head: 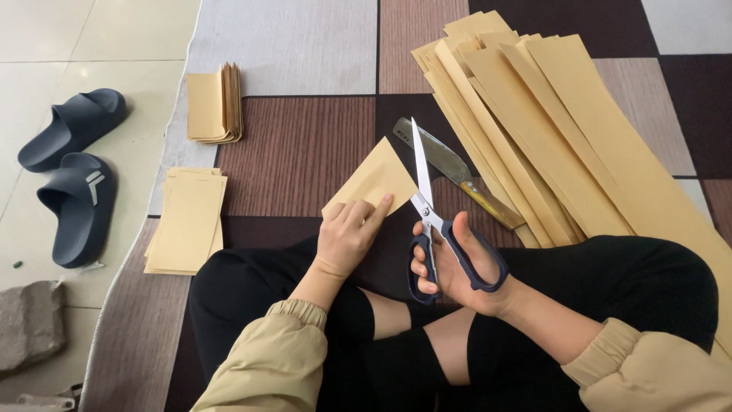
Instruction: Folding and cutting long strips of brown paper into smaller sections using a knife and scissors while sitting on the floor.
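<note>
My left hand (347,233) pinches the near corner of a folded tan paper piece (374,177) held over the carpet. My right hand (457,267) grips blue-handled scissors (427,206) by the loops, blades together and pointing away, just right of the paper. A long knife with a wooden handle (457,172) lies on the carpet behind the scissors. I sit cross-legged in black trousers (625,275) and tan sleeves.
A fan of long tan paper strips (549,130) lies at the right. Two stacks of cut tan pieces (187,221) (215,103) rest at the left carpet edge. Dark slippers (76,175) and a grey stone (30,324) sit on the tiled floor.
</note>
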